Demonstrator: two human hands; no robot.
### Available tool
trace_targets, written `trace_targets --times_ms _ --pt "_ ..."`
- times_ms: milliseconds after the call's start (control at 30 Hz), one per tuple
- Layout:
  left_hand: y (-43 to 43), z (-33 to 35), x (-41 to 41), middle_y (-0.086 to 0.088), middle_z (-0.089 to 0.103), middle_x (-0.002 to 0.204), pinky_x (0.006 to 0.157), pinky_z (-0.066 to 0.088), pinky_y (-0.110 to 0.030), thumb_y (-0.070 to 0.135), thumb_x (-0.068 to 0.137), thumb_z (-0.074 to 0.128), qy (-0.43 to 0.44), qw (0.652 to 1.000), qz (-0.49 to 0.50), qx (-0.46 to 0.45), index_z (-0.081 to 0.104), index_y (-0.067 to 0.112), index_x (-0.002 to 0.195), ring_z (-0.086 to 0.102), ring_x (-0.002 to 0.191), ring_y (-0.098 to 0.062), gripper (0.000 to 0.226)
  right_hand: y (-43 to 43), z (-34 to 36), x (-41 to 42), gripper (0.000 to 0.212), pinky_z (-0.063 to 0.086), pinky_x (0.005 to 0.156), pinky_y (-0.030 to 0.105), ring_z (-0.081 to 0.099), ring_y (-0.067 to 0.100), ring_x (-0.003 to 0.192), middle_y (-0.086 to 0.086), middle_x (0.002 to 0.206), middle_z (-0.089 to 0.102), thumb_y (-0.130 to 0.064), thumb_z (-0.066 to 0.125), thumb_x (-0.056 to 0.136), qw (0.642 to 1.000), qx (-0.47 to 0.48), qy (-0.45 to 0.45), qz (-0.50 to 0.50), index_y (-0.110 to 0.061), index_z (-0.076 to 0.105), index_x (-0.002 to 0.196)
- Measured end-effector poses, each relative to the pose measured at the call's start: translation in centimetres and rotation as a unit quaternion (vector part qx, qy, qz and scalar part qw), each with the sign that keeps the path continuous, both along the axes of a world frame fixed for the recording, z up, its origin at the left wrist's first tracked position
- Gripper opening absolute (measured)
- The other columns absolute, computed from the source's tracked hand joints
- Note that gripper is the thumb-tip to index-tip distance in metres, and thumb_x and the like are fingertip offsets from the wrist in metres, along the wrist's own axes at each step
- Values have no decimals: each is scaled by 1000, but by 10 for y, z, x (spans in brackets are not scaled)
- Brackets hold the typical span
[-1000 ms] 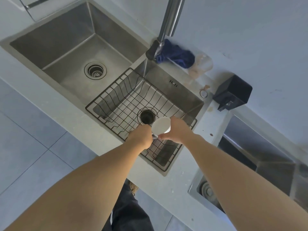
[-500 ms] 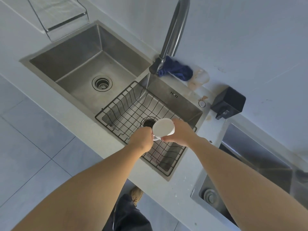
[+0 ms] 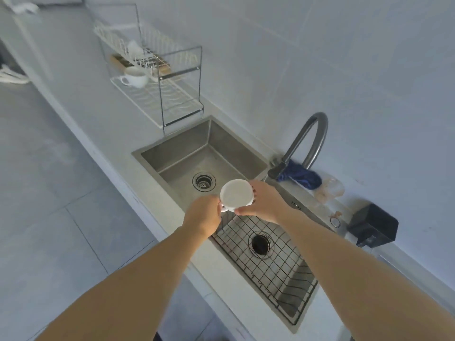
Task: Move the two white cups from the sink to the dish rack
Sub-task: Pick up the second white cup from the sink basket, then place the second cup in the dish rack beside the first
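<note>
Both hands hold one white cup above the divide between the sink's two basins, its flat white face turned up at me. My right hand wraps its right side. My left hand pinches the handle at its lower left. A second white cup sits on the lower shelf of the white wire dish rack, which stands on the counter at the far left of the steel sink.
A black wire basket lines the right basin around a dark drain hole. The curved faucet rises behind, with a blue cloth at its base. A black box sits on the counter at right.
The view has swung left and up, bringing the dish rack into sight. The cup, still held in both hands, has moved from over the basket to over the basin divide.
</note>
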State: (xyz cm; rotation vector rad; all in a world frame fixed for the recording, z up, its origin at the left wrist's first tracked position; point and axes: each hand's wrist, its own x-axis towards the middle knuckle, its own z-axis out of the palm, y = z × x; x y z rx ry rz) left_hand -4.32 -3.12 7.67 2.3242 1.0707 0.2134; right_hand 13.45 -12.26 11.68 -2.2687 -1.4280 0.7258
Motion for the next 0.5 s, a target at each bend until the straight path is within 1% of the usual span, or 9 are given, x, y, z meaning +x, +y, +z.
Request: trace_targets --times_ms 100,167,233,300,400,433,500 --pt "48 10 -31 -5 69 87 64 51 -35 27 100 48 0 1000 26 16 65 15 101 64 76 -25 21 54 12 -29 60 42 68 18 59 -2 88 -20 94 65 -49 88 56 1000 10 -4 14 -40 61 108" --pt "84 14 -55 -3 69 87 64 47 -33 27 99 48 -2 999 39 17 65 16 100 65 80 -25 20 93 19 -51 61 42 67 17 60 -1 88 -19 94 67 -50 89 55 1000 14 -11 18 -39 63 110" --pt "122 17 -80 -2 69 88 64 42 -30 27 100 47 -5 999 44 23 65 17 99 66 82 -26 21 132 23 -75 61 44 70 20 63 5 90 -16 97 69 -48 91 56 999 18 -17 22 -35 67 111" --pt "161 19 -105 -2 70 89 63 42 -30 27 100 46 -2 999 38 38 65 18 98 67 83 -26 21 172 28 -100 63 46 73 23 64 8 93 -15 100 70 -46 91 56 999 22 -15 25 -35 68 114" --pt "219 27 -139 -4 71 90 63 42 -31 25 99 46 10 997 33 64 64 17 99 66 82 -27 19 227 34 -138 55 43 68 18 62 -1 86 -18 92 69 -43 90 57 999 39 -13 27 -36 68 106" --pt "237 30 -150 -4 71 89 63 40 -31 25 99 47 8 997 35 68 64 18 100 64 80 -26 18 245 36 -149 53 44 68 19 62 0 84 -18 90 69 -42 91 57 999 42 -11 26 -36 68 105" --pt "269 35 -169 -2 69 86 60 38 -30 24 98 47 12 996 44 76 63 17 99 56 71 -22 18 277 39 -168 54 46 72 26 62 8 87 -15 96 68 -40 92 58 999 41 -9 23 -31 67 105"
